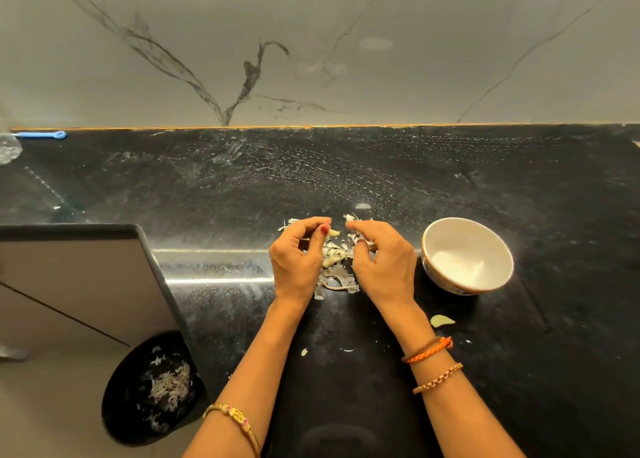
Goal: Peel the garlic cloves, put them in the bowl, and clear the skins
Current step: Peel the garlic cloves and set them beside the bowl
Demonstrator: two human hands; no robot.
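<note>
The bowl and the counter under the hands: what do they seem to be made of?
The bowl looks like glazed ceramic: smooth glossy white inside, a thin coloured rim, a painted pattern outside. The counter looks like polished black stone, perhaps granite: dark, speckled, with sharp light reflections near its front edge. Neither can be confirmed by look alone.

Black bench [450, 187], marble-veined wall behind. L hand [294, 267] pinches 1 garlic clove [333, 232] at fingertips; R hand [382, 263] curled, just beside it, above pile of skins [334, 270]. White bowl [467, 255] near R hand. 1 loose clove [441, 320] near R wrist. Black bin [152, 388] w/ skins, floor level, lower L. Blue item [41, 134] far L.
</note>
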